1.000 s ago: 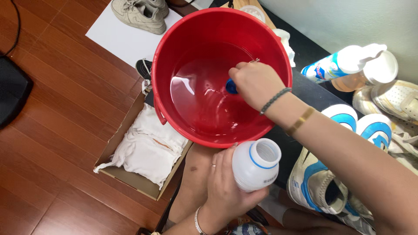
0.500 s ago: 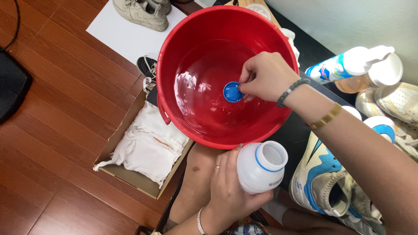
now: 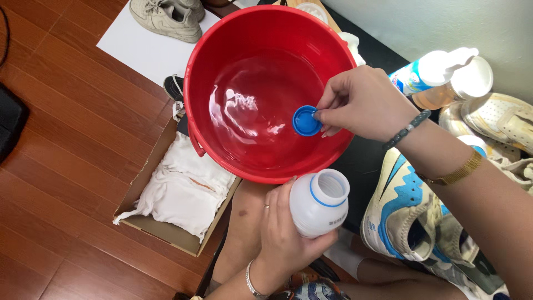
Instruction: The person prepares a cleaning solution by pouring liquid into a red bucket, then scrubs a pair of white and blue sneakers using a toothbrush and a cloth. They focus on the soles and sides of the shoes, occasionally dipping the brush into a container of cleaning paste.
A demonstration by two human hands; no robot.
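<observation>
The round plastic bucket (image 3: 222, 55) is red, the small screw cap (image 3: 306, 120) blue, the open plastic bottle (image 3: 318, 204) white with a blue neck ring, and the sneaker (image 3: 397, 216) white with blue zigzag patterning.

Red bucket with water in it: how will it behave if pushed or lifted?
The red bucket holds shallow clear water, so it is probably heavier than empty and likely to slosh if shoved. Its wide round base looks unlikely to tip. The smooth plastic wall may be slippery when wet.

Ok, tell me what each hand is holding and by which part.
The right hand pinches the blue cap by its rim, over the red bucket. The left hand grips the open white bottle around its body.
</observation>
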